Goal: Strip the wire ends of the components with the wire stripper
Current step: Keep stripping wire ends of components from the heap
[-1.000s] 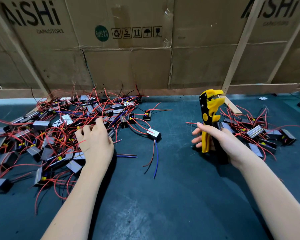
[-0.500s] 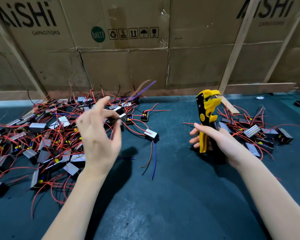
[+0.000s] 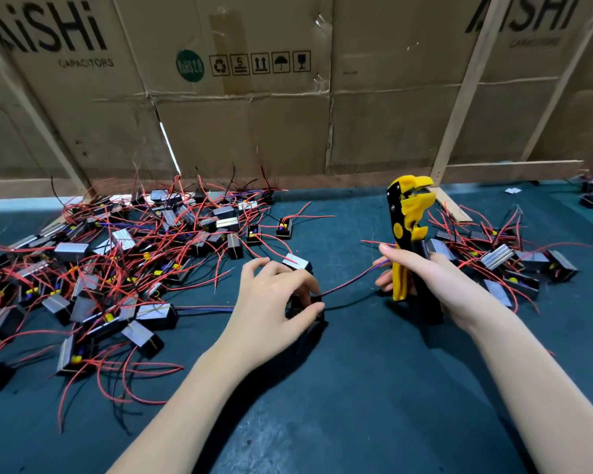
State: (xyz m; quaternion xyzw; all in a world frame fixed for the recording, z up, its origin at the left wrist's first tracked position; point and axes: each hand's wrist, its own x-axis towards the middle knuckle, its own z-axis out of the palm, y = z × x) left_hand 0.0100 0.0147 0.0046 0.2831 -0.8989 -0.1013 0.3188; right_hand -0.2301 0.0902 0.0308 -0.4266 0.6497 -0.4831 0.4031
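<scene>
Yellow and black, the wire stripper [image 3: 408,234] stands upright in the right hand [image 3: 435,285], whose grip is wrapped round its handles with the head up, probably so a wire end can be fed straight in. The left hand [image 3: 271,299] pinches a small black component [image 3: 305,307] low over the dark bench [image 3: 356,388], and its red and blue wires [image 3: 353,280] trail across toward the tool's handles, which suggests the end is being brought over for stripping. Unprocessed-looking components lie heaped to the left [image 3: 117,268], while a smaller heap [image 3: 500,258] sits behind the right hand, likely finished pieces kept apart.
</scene>
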